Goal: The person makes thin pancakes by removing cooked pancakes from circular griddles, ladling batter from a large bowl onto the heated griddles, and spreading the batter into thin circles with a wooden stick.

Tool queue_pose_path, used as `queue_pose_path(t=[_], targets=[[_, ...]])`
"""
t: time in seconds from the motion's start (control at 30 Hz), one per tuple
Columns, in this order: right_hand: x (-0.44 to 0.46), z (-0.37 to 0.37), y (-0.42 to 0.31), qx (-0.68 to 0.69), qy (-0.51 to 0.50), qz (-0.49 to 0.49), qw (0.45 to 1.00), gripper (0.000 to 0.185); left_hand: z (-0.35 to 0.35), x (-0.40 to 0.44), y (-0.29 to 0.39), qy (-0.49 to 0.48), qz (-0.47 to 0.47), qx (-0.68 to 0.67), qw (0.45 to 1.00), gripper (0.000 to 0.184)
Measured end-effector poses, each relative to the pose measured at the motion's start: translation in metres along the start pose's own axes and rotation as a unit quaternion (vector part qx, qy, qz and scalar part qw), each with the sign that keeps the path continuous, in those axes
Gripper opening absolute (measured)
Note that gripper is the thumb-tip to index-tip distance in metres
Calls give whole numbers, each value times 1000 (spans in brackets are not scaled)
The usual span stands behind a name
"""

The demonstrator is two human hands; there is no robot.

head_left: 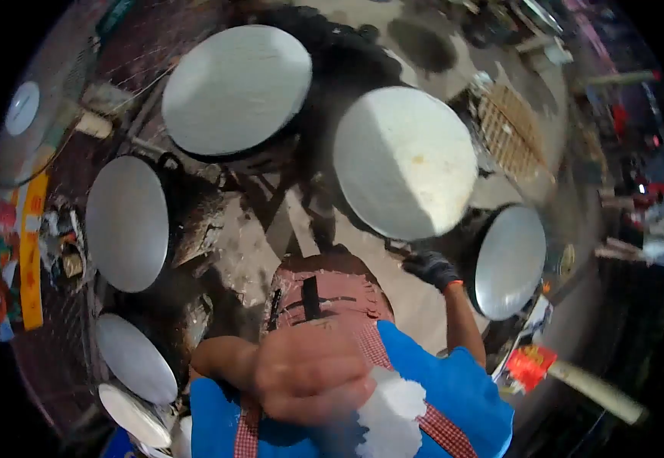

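Observation:
My left hand [313,374] is bare, close to the camera and blurred, in front of my chest; its fingers are curled in, and what they hold, if anything, cannot be made out. A dark glove with an orange cuff covers my right hand [431,269], which is beside the lower edge of a large round pale disc [406,162]. The gloved fingers look bent, but their grip is too dark to tell. Half of that disc lies in bright light. To the right of the glove stands a smaller grey disc [510,262].
Another large round disc [237,89] is at the upper left. More discs [127,224] line the left side. A slatted wooden rack [509,131] lies at the upper right. A red packet [530,366] and a pale pole [597,391] are at the lower right.

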State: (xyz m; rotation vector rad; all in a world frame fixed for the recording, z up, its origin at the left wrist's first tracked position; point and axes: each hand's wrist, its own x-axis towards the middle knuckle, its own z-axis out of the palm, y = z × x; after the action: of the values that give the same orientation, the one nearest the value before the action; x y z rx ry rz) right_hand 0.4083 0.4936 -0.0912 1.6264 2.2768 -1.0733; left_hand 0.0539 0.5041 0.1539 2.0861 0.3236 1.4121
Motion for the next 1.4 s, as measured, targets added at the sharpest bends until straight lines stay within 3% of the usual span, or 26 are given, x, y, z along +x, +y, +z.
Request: queue_pose_path(t=[0.07, 0.1, 0.13, 0.2, 0.27, 0.43, 0.57, 0.67, 0.9, 1.0, 1.13, 1.17, 1.3, 1.4], targets=[[-18, 33, -17, -51, -72, 32, 996, 28, 7, -7, 14, -8, 13, -47, 999, 21], [-22, 54, -11, -70, -42, -12, 997, 27, 11, -10, 19, -2, 22, -74, 997, 23], [-23, 63, -16, -78, -52, 3, 996, 29, 13, -14, 24, -17, 28, -76, 997, 21], [-19, 74, -24, -54, -1, 0, 999, 27, 12, -20, 36, -50, 36, -71, 996, 18], [-9, 69, -42, -127, 56, -5, 990, 22, 21, -25, 49, -22, 33, -70, 997, 17], [35, 38, -76, -156, 176, -3, 972, 18, 36, -21, 65, 10, 64, -39, 997, 15], [79, 28, -98, -186, 375, -26, 908, 26, 42, -13, 74, 32, 60, -24, 997, 17], [113, 22, -102, -195, 314, 8, 929, 28, 53, -18, 76, 82, 37, -43, 995, 20], [120, 9, -111, -284, 324, -40, 902, 18, 40, -27, 68, 107, 15, -104, 989, 19], [126, 6, -109, -254, 304, 32, 918, 18, 27, -29, 69, 86, 1, -133, 987, 19], [118, -9, -106, -251, 332, 54, 908, 21, 16, -38, 69, 87, 3, -156, 984, 18], [118, -7, -98, -238, 430, -4, 871, 15, 12, -40, 70, 80, 3, -168, 983, 18], [112, -14, -100, -226, 338, 84, 910, 27, 5, -50, 71, 74, -4, -240, 968, 15], [102, -1, -103, -196, 429, 3, 882, 37, 0, -50, 69, 54, 3, -310, 949, 14]])
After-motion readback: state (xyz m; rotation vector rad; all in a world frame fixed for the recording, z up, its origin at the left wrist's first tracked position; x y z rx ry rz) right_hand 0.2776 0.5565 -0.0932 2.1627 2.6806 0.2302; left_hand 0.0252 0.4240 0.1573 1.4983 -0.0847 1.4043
